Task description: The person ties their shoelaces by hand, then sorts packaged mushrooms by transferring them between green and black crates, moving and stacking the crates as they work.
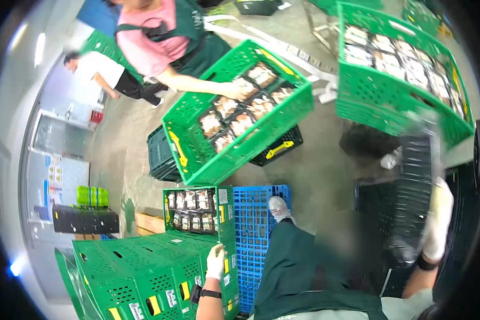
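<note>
My right hand [437, 221], in a white glove, is closed on a tall stack of black plastic trays [413, 186] wrapped in clear film at the right. My left hand [215, 262], also gloved in white, is beside the stacked green crates [144, 261] at the lower left. Its fingers look curled, but whether they hold anything is not clear. Ahead, a green crate [173, 114] holds black trays of packed food [241, 124], and a co-worker's hand [239, 90] reaches into it.
Another green crate [357, 101] with wrapped packs is at the upper right. A blue pallet [245, 234] lies beside my foot. The co-worker in pink [149, 45] leans over from the top, and another person [104, 69] stands farther back. Black crates [85, 220] are at the left.
</note>
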Demonstrator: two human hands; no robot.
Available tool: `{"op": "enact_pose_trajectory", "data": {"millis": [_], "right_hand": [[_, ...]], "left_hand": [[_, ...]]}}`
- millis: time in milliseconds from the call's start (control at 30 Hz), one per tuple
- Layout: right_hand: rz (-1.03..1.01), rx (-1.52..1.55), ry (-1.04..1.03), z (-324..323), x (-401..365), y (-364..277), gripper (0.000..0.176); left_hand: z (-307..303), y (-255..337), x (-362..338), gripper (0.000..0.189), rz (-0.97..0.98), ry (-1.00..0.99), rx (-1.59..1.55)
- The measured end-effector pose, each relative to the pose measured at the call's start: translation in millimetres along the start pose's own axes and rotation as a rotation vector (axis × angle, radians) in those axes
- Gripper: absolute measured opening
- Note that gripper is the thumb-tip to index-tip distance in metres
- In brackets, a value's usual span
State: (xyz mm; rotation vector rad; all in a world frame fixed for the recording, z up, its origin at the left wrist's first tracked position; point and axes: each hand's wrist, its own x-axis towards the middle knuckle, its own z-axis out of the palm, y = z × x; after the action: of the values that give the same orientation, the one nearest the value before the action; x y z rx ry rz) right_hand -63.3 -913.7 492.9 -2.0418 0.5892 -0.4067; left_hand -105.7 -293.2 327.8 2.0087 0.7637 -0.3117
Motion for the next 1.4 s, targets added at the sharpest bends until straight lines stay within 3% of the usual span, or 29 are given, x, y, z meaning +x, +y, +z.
{"op": "enact_pose_trajectory", "data": {"millis": [100,133,167,267,333,433,467,533,600,667,733,800,867,900,933,1000,1067,1100,1167,1200,1233,1300,1400], "right_hand": [[-0.241,0.078,-0.530,169,58,-137,0.038],[-0.199,0.321,-0.733,225,70,-171,0.034],[-0.434,0.397,-0.767,290,80,-188,0.029],[0.093,0.952,-1.165,472,91,-251,0.029],[0.067,0.912,-1.133,571,89,-271,0.029],[0.441,1.039,-1.233,704,85,-252,0.031],[0.468,0.990,-1.221,749,83,-224,0.031],[0.279,0.579,-1.095,795,77,-192,0.031],[-0.337,-0.562,-0.824,854,79,-122,0.034],[-0.347,-0.564,-0.795,841,69,-140,0.036],[-0.464,-0.536,-0.848,811,75,-163,0.036],[-0.438,-0.475,-0.870,767,88,-193,0.036],[-0.592,-0.257,-0.773,705,100,-196,0.039],[-0.532,-0.101,-0.812,647,107,-213,0.035],[-0.483,0.069,-0.844,588,111,-234,0.032],[-0.542,0.102,-0.634,490,127,-222,0.028],[-0.604,-0.154,-0.302,383,156,-205,0.026],[-0.625,-0.254,-0.153,335,178,-187,0.025],[-0.513,-0.504,0.211,229,220,-132,0.025],[-0.464,-0.672,0.358,175,235,-115,0.026],[-0.353,-0.808,0.432,114,255,-66,0.031],[-0.162,-0.861,0.472,13,286,-32,0.039],[0.194,-1.043,0.554,-98,338,51,0.047]], "left_hand": [[-2,45,37,0.032,0.265,0.130,-0.005],[-5,67,52,0.033,0.339,0.192,-0.004],[-10,107,61,0.036,0.300,0.197,-0.122],[-34,138,145,0.041,0.433,0.342,-0.186],[-46,171,187,0.043,0.435,0.382,-0.308],[-46,180,242,0.047,0.399,0.349,-0.360],[-41,188,248,0.049,0.379,0.327,-0.407],[-29,188,261,0.056,0.408,0.268,-0.175],[-23,188,264,0.059,0.466,0.322,-0.056],[-28,193,263,0.060,0.388,0.263,-0.193],[-34,187,265,0.061,0.391,0.236,-0.118],[-38,191,262,0.059,0.424,0.277,0.003],[-43,216,245,0.054,0.464,0.339,0.074],[-29,214,243,0.053,0.543,0.434,-0.160],[-33,226,230,0.056,0.535,0.384,-0.070],[-11,266,201,0.057,0.607,0.387,-0.014],[40,312,172,0.034,0.616,0.370,-0.460],[55,322,165,0.057,0.733,0.120,-0.204],[112,352,147,0.055,0.705,-0.100,-0.367],[138,379,140,0.055,0.797,-0.259,-0.415],[161,404,135,0.054,0.736,-0.357,-0.390],[208,465,126,0.052,0.706,-0.569,-0.492],[276,553,119,0.047,0.769,-0.747,-0.488]]}}
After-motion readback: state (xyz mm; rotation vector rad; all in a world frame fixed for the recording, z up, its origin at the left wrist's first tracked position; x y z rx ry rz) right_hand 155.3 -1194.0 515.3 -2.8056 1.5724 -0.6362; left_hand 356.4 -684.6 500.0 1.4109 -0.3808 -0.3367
